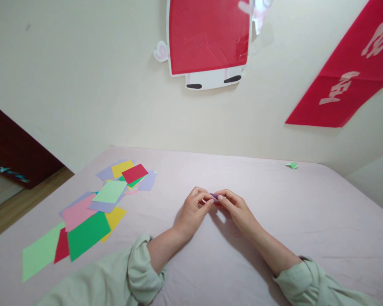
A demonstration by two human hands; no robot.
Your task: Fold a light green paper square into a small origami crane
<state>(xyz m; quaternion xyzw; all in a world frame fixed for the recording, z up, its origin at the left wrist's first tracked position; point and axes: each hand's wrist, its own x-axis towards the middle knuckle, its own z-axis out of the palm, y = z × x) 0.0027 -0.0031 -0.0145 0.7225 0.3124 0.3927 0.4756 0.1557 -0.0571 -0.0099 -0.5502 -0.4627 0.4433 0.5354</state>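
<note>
The left hand (pixel 194 209) and right hand (pixel 238 208) meet above the pale pink cloth-covered counter (pixel 309 221), each grip pinched, thumb against fingers, on a small purple paper piece (pixel 215 196) between them. Overlapping rectangular multicoloured paper sheets (pixel 81 212) lie leftward; a small crumpled-looking light-green paper piece (pixel 292 165) lies far right.

You hold 1 small purple piece (pixel 215 196), partly hidden, over the tabletop (pixel 319 221), between its left and right edges.
</note>
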